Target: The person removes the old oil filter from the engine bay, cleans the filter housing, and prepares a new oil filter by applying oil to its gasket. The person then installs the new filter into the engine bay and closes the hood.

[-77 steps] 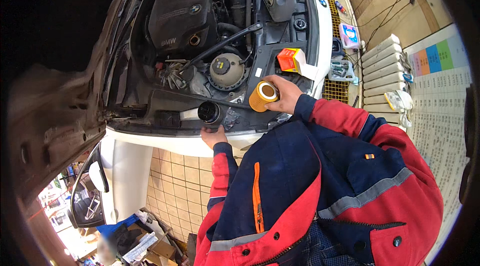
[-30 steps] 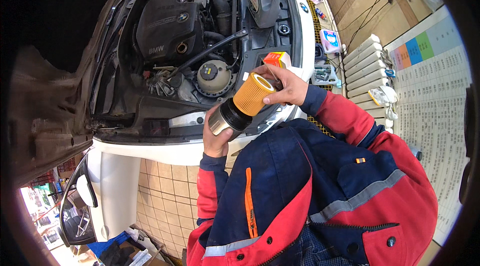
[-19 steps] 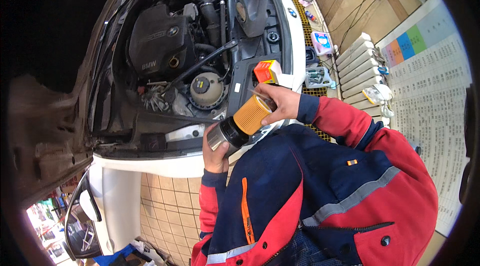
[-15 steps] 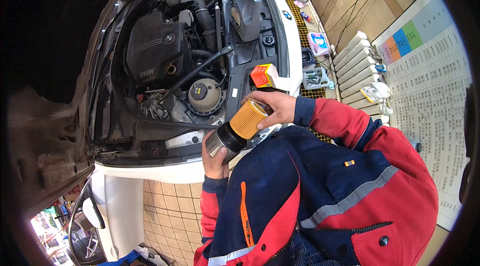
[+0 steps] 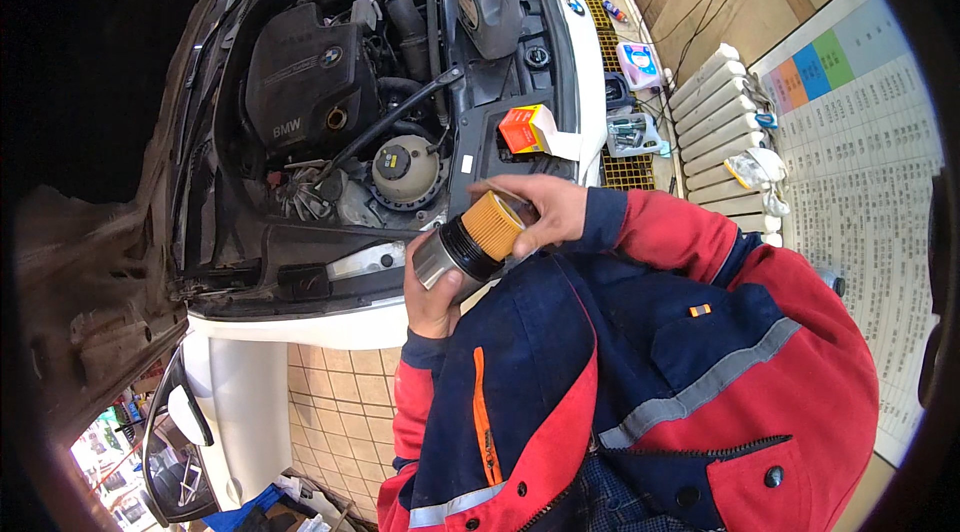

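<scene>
My left hand (image 5: 432,307) is wrapped round the silver lower part of an oil filter housing cap (image 5: 458,250), whose upper part is black and ribbed. A yellow pleated oil filter (image 5: 490,226) sits partly inside the cap, tilted, its open round end toward my right hand (image 5: 552,212). My right thumb presses near the filter's rim while the fingers curl round its far side, partly hidden. A thin curved edge shows by those fingers; I cannot make out what it is. Just beyond my right hand stands an opened red and yellow box (image 5: 530,130).
Before me lies a car's engine bay with a black engine cover (image 5: 310,82), a round reservoir (image 5: 408,172) and a grey oil jug (image 5: 488,2). The raised hood (image 5: 100,272) is at left. Beyond the white bumper are a tray of small parts (image 5: 632,136) and a radiator (image 5: 715,132).
The filter has gone deeper into the housing cap, and less of its pleated side shows. My right hand has moved slightly closer to my left. The view has shifted a little.
</scene>
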The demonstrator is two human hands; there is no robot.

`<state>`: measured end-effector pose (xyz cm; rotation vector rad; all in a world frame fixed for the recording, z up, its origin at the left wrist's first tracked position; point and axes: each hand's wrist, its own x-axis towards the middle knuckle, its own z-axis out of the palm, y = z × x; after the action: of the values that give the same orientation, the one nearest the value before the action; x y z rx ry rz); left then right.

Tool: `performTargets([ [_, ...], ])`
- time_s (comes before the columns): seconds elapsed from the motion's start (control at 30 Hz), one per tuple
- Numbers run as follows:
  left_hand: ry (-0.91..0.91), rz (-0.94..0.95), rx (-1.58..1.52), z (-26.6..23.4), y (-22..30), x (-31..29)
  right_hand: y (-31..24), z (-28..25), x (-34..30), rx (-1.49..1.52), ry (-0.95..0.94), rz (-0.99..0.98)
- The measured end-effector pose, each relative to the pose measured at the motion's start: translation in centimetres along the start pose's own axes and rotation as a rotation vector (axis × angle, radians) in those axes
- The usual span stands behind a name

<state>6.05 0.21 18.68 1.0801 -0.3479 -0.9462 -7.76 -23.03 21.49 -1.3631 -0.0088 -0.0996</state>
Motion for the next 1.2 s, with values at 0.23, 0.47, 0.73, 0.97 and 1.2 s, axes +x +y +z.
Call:
performTargets([
  [0.23,-0.049,-0.095,-0.063,3.2,1.6,0.0,-4.2,-1.3,1.2,-0.424,0.495,0.029],
  [0.47,-0.027,0.030,0.302,7.9,5.7,-4.4,-8.3,3.2,0.0,-0.148,0.444,-0.124],
  [0.73,0.020,0.264,0.662,9.7,9.8,-6.7,-10.8,5.4,-1.1,-0.226,0.235,-0.402],
  [0.97,0.096,0.268,0.535,8.1,7.4,-4.9,-9.6,4.4,1.6,-0.175,0.227,-0.225],
  [1.2,0.065,0.106,0.168,7.0,6.1,-4.4,-12.0,0.9,-0.3,-0.708,0.061,-0.243],
])
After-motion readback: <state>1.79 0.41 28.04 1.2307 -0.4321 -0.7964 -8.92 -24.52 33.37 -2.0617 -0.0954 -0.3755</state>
